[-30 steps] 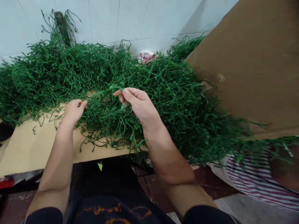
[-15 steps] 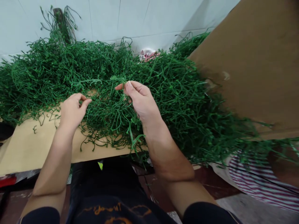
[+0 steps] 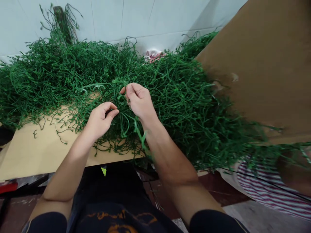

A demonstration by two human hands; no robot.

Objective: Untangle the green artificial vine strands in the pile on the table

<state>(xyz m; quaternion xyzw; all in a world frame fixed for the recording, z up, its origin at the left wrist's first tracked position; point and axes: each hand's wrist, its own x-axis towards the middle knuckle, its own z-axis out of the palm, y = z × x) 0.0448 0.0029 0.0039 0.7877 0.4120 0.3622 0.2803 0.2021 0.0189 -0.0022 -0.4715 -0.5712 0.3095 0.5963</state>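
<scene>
Far L: red object, low, at frame edge. Next, tan board, bare at near L corner, a few loose bits on it. Behind it, dark upright post in front of the pale wall, stems draped over it.

Green stems in a tangled heap, spread L to R across the board's far side, beneath & around both hands.

L forearm angles up & inward from lower L. L hand over near part of heap, back of hand up, wrist about straight, fingers curled, thumb tip close to index tip; can't tell if a stem sits between, view too poor.

R hand just beyond & R of L hand, near but apart. Forearm slants up-L, elbow bent; thumb pressed to curled index, pinching a thin green stem.

Far R: brown cardboard tilted over heap's R end; striped cloth below.
</scene>
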